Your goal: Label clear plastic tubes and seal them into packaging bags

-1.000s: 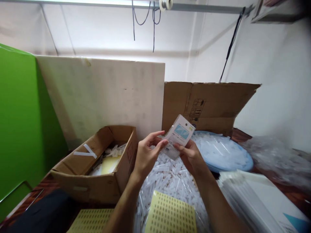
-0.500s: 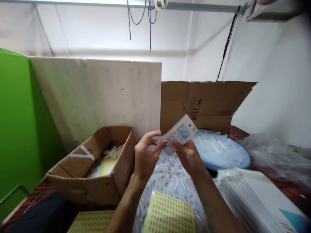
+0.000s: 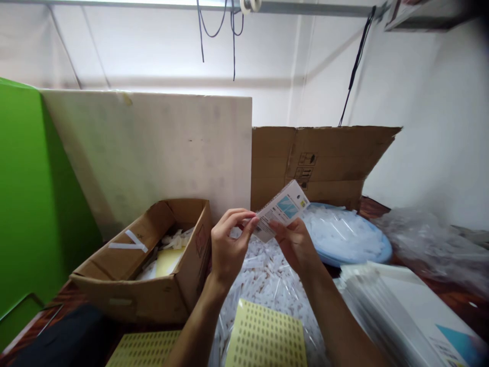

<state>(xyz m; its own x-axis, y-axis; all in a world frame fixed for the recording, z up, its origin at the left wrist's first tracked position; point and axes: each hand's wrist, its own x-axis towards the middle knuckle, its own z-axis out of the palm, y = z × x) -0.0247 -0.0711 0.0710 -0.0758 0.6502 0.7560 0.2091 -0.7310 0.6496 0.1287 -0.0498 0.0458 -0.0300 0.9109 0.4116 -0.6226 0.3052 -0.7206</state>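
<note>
A flat white printed card (image 3: pixel 287 204) with a blue picture and a hang hole is tilted up in front of me. My right hand (image 3: pixel 296 239) grips its lower edge, thumb on the printed face. At the card's left corner, the thumb and forefinger of my left hand (image 3: pixel 231 244) are pinched together; whether something small is between them is hidden. Below both hands lies a clear plastic bag (image 3: pixel 267 275) filled with many small whitish pieces. A yellow sheet of small oval stickers (image 3: pixel 267 336) rests on the bag, between my forearms.
An open cardboard box (image 3: pixel 133 295) with scraps and yellow paper stands left. Behind to the right is a blue basin (image 3: pixel 386 250) of bagged white pieces. A stack of white packages (image 3: pixel 405 306) lies at right. Another sticker sheet (image 3: pixel 141 349) is at lower left.
My left thumb and forefinger have closed together and drawn slightly back from the card's face to its left corner. My right hand keeps its hold on the card.
</note>
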